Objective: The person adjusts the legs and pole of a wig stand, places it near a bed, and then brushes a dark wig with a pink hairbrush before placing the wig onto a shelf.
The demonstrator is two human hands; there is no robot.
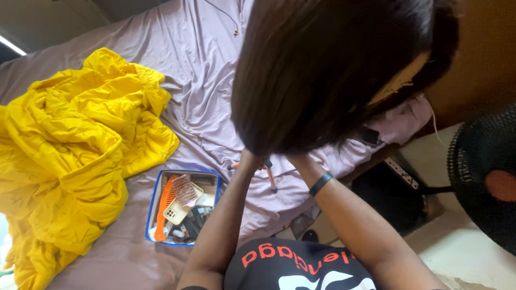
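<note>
While both hands are hidden, a dark wig (328, 70) hangs above.

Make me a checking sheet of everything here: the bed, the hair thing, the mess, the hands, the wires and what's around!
Surface: bed under a wrinkled lilac sheet.
Job's things: dark straight-haired wig, held up from below.
Clutter: blue box holding an orange comb, a pink brush and small items; yellow blanket.
Grippers: left hand and right hand reach under the wig, fingers hidden.
Cables: thin cord on the sheet; power strip.
Surroundings: black fan at right.
</note>
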